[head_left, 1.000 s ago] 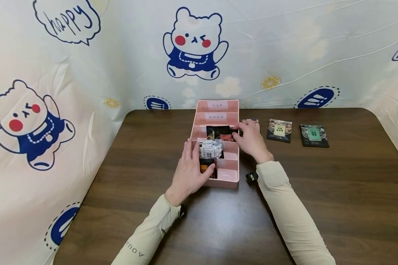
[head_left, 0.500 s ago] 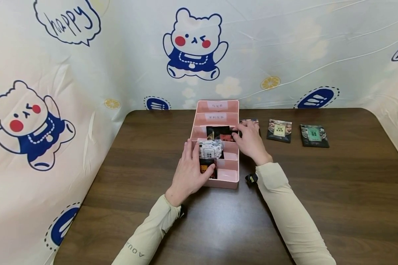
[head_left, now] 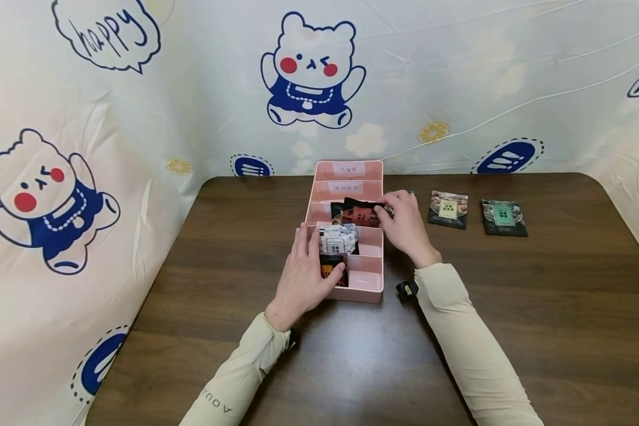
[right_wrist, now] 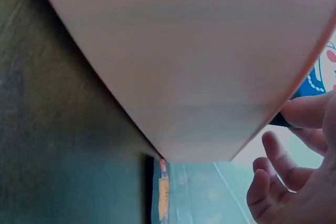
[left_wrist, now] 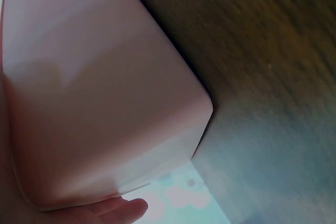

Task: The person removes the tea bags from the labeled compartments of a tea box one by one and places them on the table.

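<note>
In the head view, a pink divided box (head_left: 364,296) holds several packets. My right hand (head_left: 406,228) pinches the right edge of a black packet with a red label (head_left: 363,216) between thumb and index finger. That packet leans over another black packet (head_left: 336,212) in the middle compartment. A dark corner of the held packet (right_wrist: 279,121) shows in the right wrist view. My left hand (head_left: 302,284) rests along the box's left rim, fingers straight and thumb over the front compartment. Near it lie a white patterned packet (head_left: 338,239) and a black-and-orange packet (head_left: 327,269).
To the right lie a packet with a pale yellow label (head_left: 448,209) and one with a green label (head_left: 503,217). Another packet (right_wrist: 164,192) lies beside the box, mostly hidden behind my right hand in the head view. The brown table (head_left: 564,307) ends at a printed curtain.
The red-labelled packet has shifted left and slightly up in the middle compartment, so more of its label shows. My right hand has moved only slightly. The left hand has stayed put.
</note>
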Motion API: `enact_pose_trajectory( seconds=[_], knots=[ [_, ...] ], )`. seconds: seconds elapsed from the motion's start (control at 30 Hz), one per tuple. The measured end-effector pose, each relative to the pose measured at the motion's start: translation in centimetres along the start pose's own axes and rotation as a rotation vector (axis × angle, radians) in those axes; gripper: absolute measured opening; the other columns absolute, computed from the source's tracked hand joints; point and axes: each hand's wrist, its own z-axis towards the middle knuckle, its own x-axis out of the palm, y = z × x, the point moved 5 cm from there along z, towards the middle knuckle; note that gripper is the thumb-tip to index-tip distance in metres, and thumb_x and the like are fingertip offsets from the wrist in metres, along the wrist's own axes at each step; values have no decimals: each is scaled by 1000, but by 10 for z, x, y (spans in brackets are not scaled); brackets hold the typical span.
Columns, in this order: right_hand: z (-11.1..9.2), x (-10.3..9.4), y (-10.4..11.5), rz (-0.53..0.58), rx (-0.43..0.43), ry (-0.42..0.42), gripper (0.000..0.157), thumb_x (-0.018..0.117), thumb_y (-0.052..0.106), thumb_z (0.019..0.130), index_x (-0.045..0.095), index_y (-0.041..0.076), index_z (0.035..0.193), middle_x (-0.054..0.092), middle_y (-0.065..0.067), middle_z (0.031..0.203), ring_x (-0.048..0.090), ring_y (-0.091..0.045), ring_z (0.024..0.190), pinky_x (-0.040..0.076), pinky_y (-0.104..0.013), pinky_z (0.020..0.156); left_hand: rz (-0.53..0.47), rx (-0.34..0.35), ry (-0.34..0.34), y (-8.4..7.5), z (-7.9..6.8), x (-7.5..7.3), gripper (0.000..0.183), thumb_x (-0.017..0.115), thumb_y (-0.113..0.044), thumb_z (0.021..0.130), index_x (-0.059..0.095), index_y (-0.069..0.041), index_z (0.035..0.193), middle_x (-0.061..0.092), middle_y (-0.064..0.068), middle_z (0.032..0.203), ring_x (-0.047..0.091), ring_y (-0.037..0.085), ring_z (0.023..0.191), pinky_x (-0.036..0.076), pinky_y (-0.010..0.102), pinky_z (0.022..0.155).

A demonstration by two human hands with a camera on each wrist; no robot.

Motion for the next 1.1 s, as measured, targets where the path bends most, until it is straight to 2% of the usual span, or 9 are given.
enact_pose_trajectory(
  seconds=[0.07,0.23,0.37,0.47,0.57,0.63,0.8,0.9,1.1],
  knots=[
    [1,-3,2,8,-14,-12,18,57,13,95,67,1,103,61,-19,111,53,-36,113,11,-55,119,1,-1,-1,0,0,0,88,52,-58,88,28,0,149,15,24,159,21,41,146,34,55,110],
    [1,-7,4,11,-17,-24,17,57,13,96,68,3,104,68,-16,105,59,-33,102,21,-55,116,0,-5,5,0,0,0,88,52,-58,88,28,0,149,15,24,159,20,41,146,33,54,111],
    [-1,-10,7,-3,8,-17,18,55,16,97,67,7,106,69,-12,98,59,-31,91,43,-44,91,-1,-7,7,0,0,0,88,52,-58,88,27,0,149,15,24,159,20,40,147,33,54,111],
    [-2,-12,9,-9,20,-24,18,55,17,97,67,9,107,69,-11,94,57,-28,80,41,-38,71,1,-6,5,0,0,0,88,52,-58,87,27,0,149,15,24,159,20,41,146,33,54,111],
    [-4,-16,11,2,23,-39,18,55,17,97,67,9,109,69,-11,93,57,-25,74,42,-38,69,2,-4,0,0,0,0,88,53,-58,87,28,0,149,16,24,159,21,41,146,34,54,111],
    [-4,-18,13,13,22,-57,18,55,17,97,66,9,110,70,-11,91,57,-25,71,47,-43,81,2,-3,-4,-1,1,0,88,53,-58,87,28,0,149,16,25,158,21,41,146,34,54,110],
    [-5,-25,17,29,2,-113,17,56,14,97,66,7,109,69,-13,88,56,-25,70,46,-45,87,-2,0,-9,-1,1,0,88,53,-57,87,28,1,149,16,25,158,21,41,146,35,55,110],
    [-5,-30,20,36,-14,-137,17,56,13,97,65,6,108,68,-13,87,54,-25,70,39,-37,65,-3,2,-11,-1,1,0,88,53,-57,87,28,1,149,16,25,158,21,41,146,35,55,110],
    [-6,-38,23,65,-28,-182,17,55,15,98,65,5,107,68,-13,85,52,-24,63,34,-30,57,-11,6,-18,-1,1,-1,88,53,-57,87,29,1,148,17,25,158,22,42,146,35,55,109]
  ],
)
